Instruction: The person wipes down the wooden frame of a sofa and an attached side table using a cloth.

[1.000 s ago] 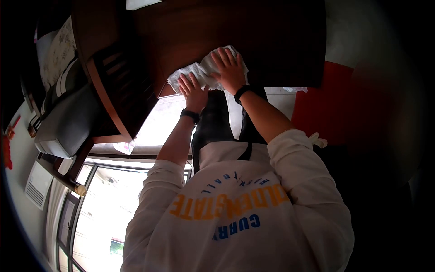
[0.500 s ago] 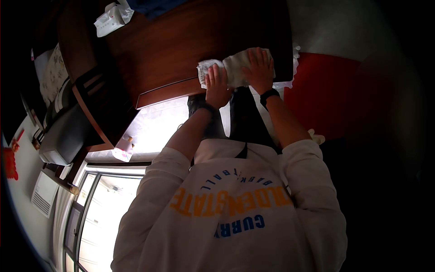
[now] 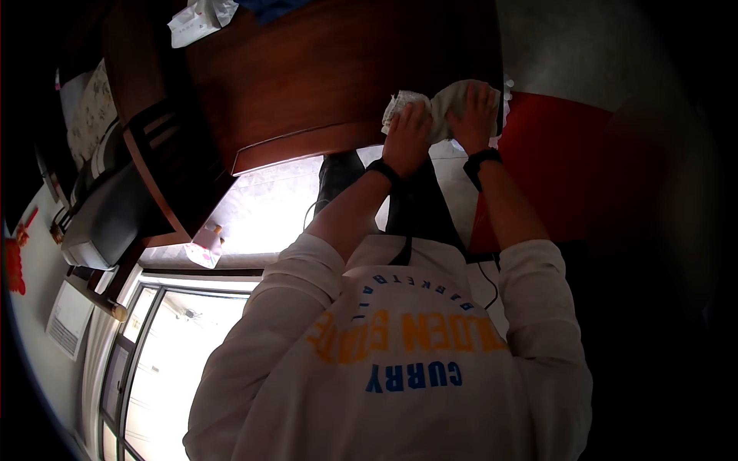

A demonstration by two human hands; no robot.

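A pale, folded cloth (image 3: pixel 442 114) lies near the front right corner of the dark reddish-brown wooden table (image 3: pixel 307 69). My left hand (image 3: pixel 407 137) rests on its left part, fingers stretched forward over the fabric. On the right part lies my right hand (image 3: pixel 473 121), flat, with its fingers spread and the thumb pointing inward. Between the hands the cloth narrows into a fold. Both palms press from above, and the underside of the cloth is hidden. Dark bands circle both wrists.
A white packet (image 3: pixel 201 23) and a blue cloth-like item (image 3: pixel 269 8) are at the table's far side. A dark wooden chair (image 3: pixel 157 165) stands on the left. Red material (image 3: pixel 538 154) lies beyond the right edge. A bright glass door (image 3: pixel 181 361) is at lower left.
Both hands and the cloth have moved right along the table, toward its right edge. The view has shifted slightly.
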